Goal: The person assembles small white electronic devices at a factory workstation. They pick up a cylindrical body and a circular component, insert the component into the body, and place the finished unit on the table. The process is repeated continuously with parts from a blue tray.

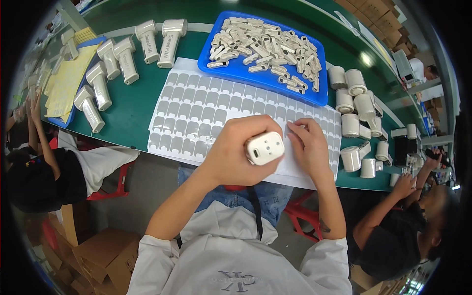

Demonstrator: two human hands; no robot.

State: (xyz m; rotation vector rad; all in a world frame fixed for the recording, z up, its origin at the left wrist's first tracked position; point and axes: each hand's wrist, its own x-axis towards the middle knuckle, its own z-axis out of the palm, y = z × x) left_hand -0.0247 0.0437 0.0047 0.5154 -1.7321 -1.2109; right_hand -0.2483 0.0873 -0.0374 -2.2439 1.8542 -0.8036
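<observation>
While a blue tray holds a loose heap of small pale oblong parts, the left hand's fingers wrap a white device above a sheet of grey labels. Its rounded end shows a dark slot and grey dots. Whether the right hand's bent fingers pinch anything is unclear.

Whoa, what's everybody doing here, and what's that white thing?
Someone sits at a green table, gripping a white gadget in their left hand. Their right hand is at a big sheet of grey stickers. A blue tray of small pale parts sits beyond. More white gadgets are on both sides, and other people are nearby.
</observation>
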